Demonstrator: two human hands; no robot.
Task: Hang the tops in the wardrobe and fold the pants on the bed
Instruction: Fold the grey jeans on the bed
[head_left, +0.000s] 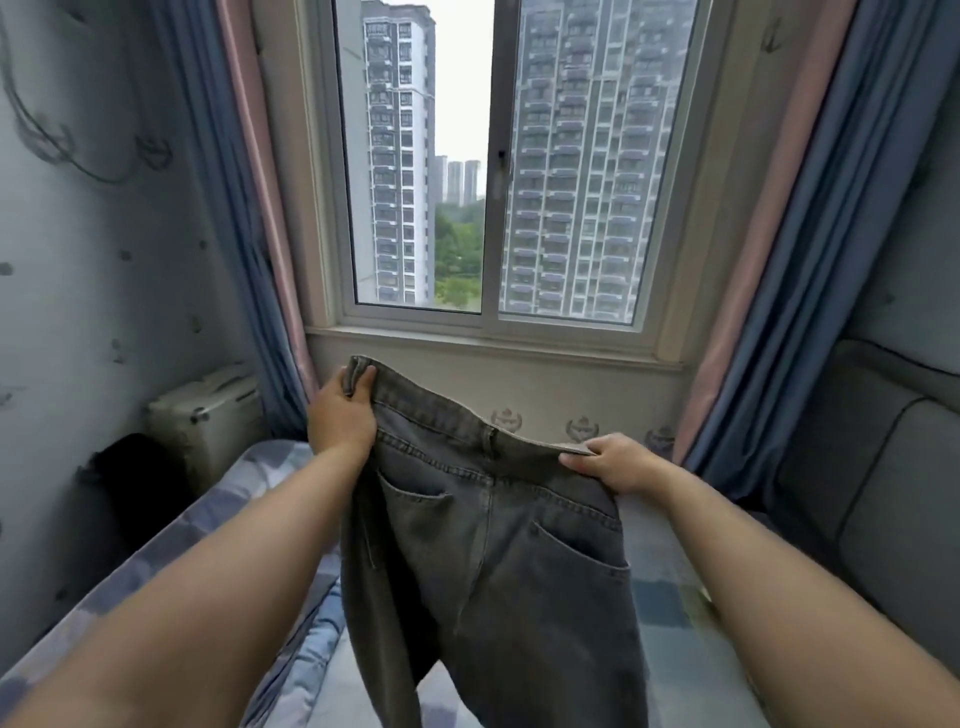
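Note:
A pair of dark grey jeans (488, 545) hangs in the air above the bed (670, 597), back pockets facing me and the legs dropping out of view at the bottom. My left hand (340, 410) grips the left end of the waistband, held higher. My right hand (613, 462) pinches the right end of the waistband, a little lower. The waistband is stretched between the two hands and slopes down to the right. No tops or wardrobe are in view.
The bed has a blue and white checked cover. A window (488, 171) with blue and pink curtains (249, 208) faces me. A pale suitcase (208, 410) and a black bag (135, 483) stand at the left. A grey padded headboard (878, 467) lines the right.

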